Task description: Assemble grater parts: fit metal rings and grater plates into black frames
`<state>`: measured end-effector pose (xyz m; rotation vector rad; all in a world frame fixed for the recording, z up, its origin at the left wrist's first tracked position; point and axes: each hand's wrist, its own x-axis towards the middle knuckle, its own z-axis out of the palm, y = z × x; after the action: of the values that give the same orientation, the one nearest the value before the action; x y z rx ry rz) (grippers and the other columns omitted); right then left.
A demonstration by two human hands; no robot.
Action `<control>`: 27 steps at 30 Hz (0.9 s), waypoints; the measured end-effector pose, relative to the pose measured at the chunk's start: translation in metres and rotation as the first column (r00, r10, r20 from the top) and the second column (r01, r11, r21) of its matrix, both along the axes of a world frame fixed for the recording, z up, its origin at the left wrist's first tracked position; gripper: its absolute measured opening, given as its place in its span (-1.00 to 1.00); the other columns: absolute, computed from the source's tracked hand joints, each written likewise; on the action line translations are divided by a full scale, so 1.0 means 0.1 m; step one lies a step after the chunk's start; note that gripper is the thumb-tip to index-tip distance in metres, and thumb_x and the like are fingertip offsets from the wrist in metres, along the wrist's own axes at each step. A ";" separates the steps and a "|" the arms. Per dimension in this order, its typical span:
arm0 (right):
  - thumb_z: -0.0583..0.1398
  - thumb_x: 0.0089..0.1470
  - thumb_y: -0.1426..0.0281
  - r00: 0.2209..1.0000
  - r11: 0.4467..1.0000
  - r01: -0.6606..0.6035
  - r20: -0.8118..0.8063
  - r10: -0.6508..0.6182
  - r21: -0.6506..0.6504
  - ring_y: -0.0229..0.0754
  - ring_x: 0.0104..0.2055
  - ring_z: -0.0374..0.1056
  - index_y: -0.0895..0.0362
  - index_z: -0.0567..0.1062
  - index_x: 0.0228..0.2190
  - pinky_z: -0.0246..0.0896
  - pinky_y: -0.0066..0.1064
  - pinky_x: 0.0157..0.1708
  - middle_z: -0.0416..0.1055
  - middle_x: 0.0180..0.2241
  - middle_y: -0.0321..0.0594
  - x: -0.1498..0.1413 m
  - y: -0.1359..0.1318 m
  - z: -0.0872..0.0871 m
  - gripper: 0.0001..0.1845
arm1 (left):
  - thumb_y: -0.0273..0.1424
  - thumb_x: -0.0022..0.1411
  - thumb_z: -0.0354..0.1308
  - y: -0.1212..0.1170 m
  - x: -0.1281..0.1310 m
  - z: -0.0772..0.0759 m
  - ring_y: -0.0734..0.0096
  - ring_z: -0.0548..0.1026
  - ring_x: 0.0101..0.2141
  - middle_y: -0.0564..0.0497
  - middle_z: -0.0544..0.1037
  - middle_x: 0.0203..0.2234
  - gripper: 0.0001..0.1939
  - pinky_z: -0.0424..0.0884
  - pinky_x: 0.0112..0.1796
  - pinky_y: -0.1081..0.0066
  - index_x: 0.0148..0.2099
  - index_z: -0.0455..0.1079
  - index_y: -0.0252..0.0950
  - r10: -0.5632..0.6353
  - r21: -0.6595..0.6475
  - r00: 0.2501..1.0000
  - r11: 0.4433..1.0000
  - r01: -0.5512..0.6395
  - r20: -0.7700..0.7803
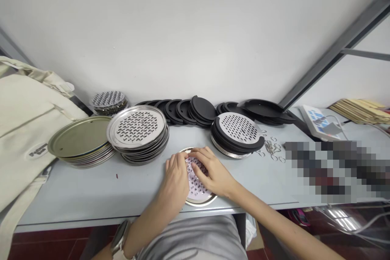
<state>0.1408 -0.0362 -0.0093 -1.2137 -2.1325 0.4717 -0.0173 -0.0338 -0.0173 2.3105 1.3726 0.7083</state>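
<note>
In front of me on the table lies a round metal dish (201, 202) with a perforated grater disc (196, 187) inside its rim. My left hand (176, 176) grips the left side, its fingers bent over the upper left edge. From the right, my right hand (211, 170) has its fingers curled at the far edge and its thumb over the perforated face. Both hands hide much of the disc's upper part. Just beyond my right hand stands a stack of black rings and metal dishes, topped by a grater disc in a black ring (239, 128).
To the left are stacked metal dishes with a grater disc (137, 128), olive-green round lids (82, 136) and a cream bag (27, 130). Black round parts (202, 109) line the wall. Small metal rings (274, 148) lie right, before a white device (319, 122) and yellowish envelopes (359, 109).
</note>
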 end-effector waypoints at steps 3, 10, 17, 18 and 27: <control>0.06 0.19 0.51 1.000 1.000 -0.009 0.002 0.009 0.004 -0.07 -0.04 0.26 0.11 0.38 -0.06 0.08 -0.14 0.06 0.38 -0.05 -0.11 0.00 0.00 0.00 -0.71 | -0.69 0.20 -0.20 0.00 0.00 0.00 0.18 0.38 -0.11 -0.15 0.40 -0.18 -0.68 0.27 -0.08 0.14 -0.07 0.18 -0.33 -0.001 0.007 1.000 1.000 0.001 -0.010; 0.06 0.19 0.51 1.000 1.000 -0.023 -0.001 0.023 -0.002 -0.06 -0.08 0.26 0.09 0.37 -0.07 0.15 -0.14 0.00 0.38 -0.06 -0.12 0.00 -0.01 0.02 -0.72 | -0.71 0.18 -0.21 0.00 0.00 0.00 0.18 0.38 -0.16 -0.13 0.39 -0.21 -0.69 0.28 -0.10 0.14 -0.11 0.18 -0.32 0.002 0.003 0.999 1.000 -0.002 -0.041; 0.06 0.19 0.47 0.999 0.999 0.027 -0.042 -0.029 -0.039 -0.03 -0.09 0.25 0.10 0.27 0.01 0.22 -0.15 -0.04 0.37 -0.13 -0.09 0.01 -0.03 0.00 -0.67 | -0.67 0.24 -0.21 -0.02 -0.01 -0.07 0.17 0.35 -0.08 -0.16 0.38 -0.12 -0.60 0.26 -0.06 0.14 0.09 0.12 -0.33 0.015 0.066 1.000 0.998 -0.015 0.001; 0.06 0.20 0.47 0.998 0.999 0.031 -0.046 -0.033 -0.042 -0.03 -0.08 0.26 0.11 0.27 0.01 0.21 -0.16 -0.03 0.36 -0.13 -0.09 0.01 -0.03 -0.01 -0.68 | -0.66 0.25 -0.21 -0.02 0.00 -0.07 0.17 0.35 -0.07 -0.17 0.38 -0.10 -0.60 0.26 -0.05 0.13 0.11 0.11 -0.34 0.014 0.076 1.000 0.997 -0.013 -0.003; 0.05 0.22 0.47 0.996 0.997 0.071 -0.061 -0.072 -0.023 -0.04 -0.08 0.29 0.09 0.30 -0.06 0.23 -0.15 -0.04 0.38 -0.16 -0.10 0.01 -0.03 -0.02 -0.75 | -0.62 0.28 -0.21 -0.03 -0.03 -0.01 0.17 0.38 -0.05 -0.17 0.42 -0.07 -0.60 0.27 -0.07 0.16 0.13 0.16 -0.32 0.007 0.110 1.000 0.994 -0.008 0.008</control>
<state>0.1419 -0.0387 -0.0111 -1.2664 -2.0295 0.4948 -0.0201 -0.0363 -0.0186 2.3851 1.3714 0.8140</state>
